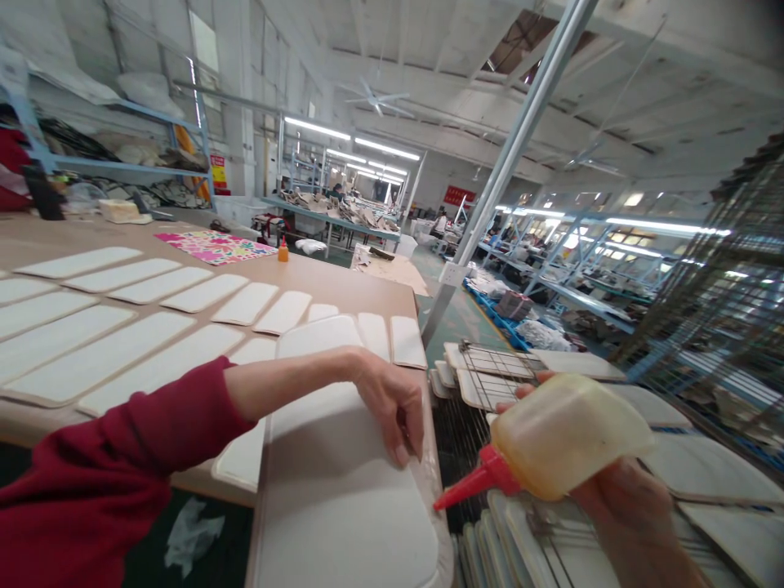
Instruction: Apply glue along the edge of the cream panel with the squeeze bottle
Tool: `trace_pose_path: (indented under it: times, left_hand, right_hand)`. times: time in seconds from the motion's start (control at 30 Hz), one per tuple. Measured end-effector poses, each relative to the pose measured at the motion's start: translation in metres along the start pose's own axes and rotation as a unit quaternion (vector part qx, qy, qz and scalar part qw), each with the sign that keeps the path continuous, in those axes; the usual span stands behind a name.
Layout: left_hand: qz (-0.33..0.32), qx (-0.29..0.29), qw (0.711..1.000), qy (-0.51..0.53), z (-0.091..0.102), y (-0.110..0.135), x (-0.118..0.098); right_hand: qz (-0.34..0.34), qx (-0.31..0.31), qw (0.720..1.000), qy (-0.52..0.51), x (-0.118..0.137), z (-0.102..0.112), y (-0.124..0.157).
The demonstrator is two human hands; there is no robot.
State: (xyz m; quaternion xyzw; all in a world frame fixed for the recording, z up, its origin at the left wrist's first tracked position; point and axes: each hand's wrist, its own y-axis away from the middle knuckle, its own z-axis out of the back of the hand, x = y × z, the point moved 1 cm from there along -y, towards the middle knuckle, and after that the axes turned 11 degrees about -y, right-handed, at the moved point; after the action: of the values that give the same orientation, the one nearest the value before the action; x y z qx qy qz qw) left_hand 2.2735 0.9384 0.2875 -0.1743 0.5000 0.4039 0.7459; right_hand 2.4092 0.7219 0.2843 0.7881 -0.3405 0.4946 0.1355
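Observation:
My right hand [618,490] grips a translucent yellowish glue bottle [569,433] with a red nozzle [469,486]. The nozzle tip points left and down at the right edge of a large white padded panel [343,498]. My left hand [395,404], in a dark red sleeve, rests fingertips down on that panel near the same edge. The panel lies on a tan backing sheet at the corner of the work table [343,282].
Several white padded strips [153,327] lie in rows across the table. A floral sheet [211,245] and a small orange bottle [282,249] sit at its far side. Wire racks with more panels [490,376] stand to the right. A slanted metal post [508,163] rises behind.

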Motion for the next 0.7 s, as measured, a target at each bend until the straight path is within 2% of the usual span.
trace_pose_path:
  times: [0.1,0.27,0.43,0.7]
  left_hand:
    - [0.003,-0.004,1.000,0.008,-0.003,0.001,0.001]
    - [0.025,-0.003,0.999,0.020,-0.006,0.006,-0.002]
    - [0.040,0.000,0.999,0.015,-0.006,0.010,-0.006]
    - [0.057,-0.020,0.998,0.015,-0.005,0.014,-0.004]
  right_hand:
    - [0.001,-0.001,1.000,-0.003,-0.002,-0.004,-0.001]
    - [-0.021,0.038,0.998,-0.052,-0.005,-0.006,0.000]
    - [-0.032,0.062,0.997,-0.042,-0.005,-0.011,0.002]
    - [-0.033,0.023,0.998,-0.047,-0.003,-0.015,0.004]
